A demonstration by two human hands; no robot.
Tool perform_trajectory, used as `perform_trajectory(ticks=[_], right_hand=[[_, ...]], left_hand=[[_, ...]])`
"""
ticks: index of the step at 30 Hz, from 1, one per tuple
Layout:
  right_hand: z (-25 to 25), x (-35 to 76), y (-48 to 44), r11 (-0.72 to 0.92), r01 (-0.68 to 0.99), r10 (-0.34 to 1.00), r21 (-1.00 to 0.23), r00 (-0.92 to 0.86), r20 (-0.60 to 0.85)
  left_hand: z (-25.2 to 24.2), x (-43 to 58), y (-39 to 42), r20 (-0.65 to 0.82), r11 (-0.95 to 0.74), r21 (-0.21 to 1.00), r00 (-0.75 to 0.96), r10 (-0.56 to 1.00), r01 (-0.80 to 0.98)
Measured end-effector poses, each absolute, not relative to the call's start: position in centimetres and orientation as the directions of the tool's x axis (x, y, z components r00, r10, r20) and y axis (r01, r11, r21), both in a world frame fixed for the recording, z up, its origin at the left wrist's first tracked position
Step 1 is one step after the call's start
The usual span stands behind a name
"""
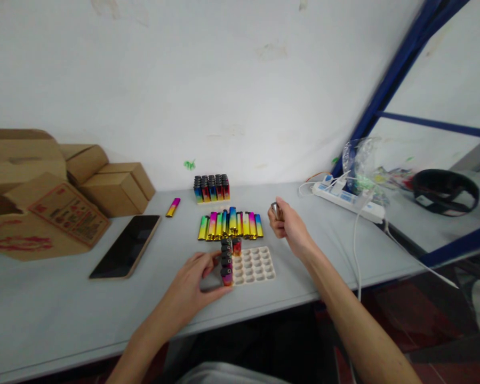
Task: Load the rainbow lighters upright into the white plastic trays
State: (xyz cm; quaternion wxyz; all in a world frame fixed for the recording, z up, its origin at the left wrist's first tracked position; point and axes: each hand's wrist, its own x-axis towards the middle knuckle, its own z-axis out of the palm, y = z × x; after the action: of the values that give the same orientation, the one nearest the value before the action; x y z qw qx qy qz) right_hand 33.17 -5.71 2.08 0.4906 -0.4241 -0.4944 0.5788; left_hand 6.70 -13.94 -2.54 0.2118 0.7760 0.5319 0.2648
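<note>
A white tray (254, 266) with rows of round-ended pockets lies near the table's front edge. Several black-topped lighters (226, 262) stand upright down its left column, and a red one (237, 247) stands beside them at the back. My left hand (198, 274) grips the tray's left side, thumb at the front corner and fingers by the lighters. To the right, above the table, my right hand (286, 221) is closed round a small shiny metallic-looking object (277, 211); fingers hide most of it. Behind the tray lies a pile of multicoloured lighter bodies (232, 224).
At the back, a second tray holds black-topped lighters (212, 188) in rows. One pink-and-gold lighter body (173, 207) lies apart. A tablet (126, 246) and cardboard boxes (48, 213) are on the left. A power strip (348, 201), cables and a blue frame (378, 104) stand right.
</note>
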Motion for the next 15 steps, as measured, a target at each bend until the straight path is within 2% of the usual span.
perform_trajectory(ticks=[4, 9, 15], right_hand=[[2.6, 33.6, -5.9, 0.038, -0.222, 0.966, -0.974, -0.242, 0.093], [3.8, 33.8, -7.3, 0.21, -0.001, 0.897, -0.978, -0.399, 0.193], [4.4, 33.2, -8.5, 0.3, 0.093, 0.854, -0.949, -0.47, 0.224]], left_hand=[[-2.3, 6.7, -14.0, 0.184, -0.346, 0.621, 0.299, 0.936, 0.703], [-1.8, 7.0, -14.1, 0.163, -0.333, 0.621, 0.298, 0.94, 0.71], [-1.7, 7.0, -14.2, 0.15, -0.325, 0.641, 0.301, 0.942, 0.696]])
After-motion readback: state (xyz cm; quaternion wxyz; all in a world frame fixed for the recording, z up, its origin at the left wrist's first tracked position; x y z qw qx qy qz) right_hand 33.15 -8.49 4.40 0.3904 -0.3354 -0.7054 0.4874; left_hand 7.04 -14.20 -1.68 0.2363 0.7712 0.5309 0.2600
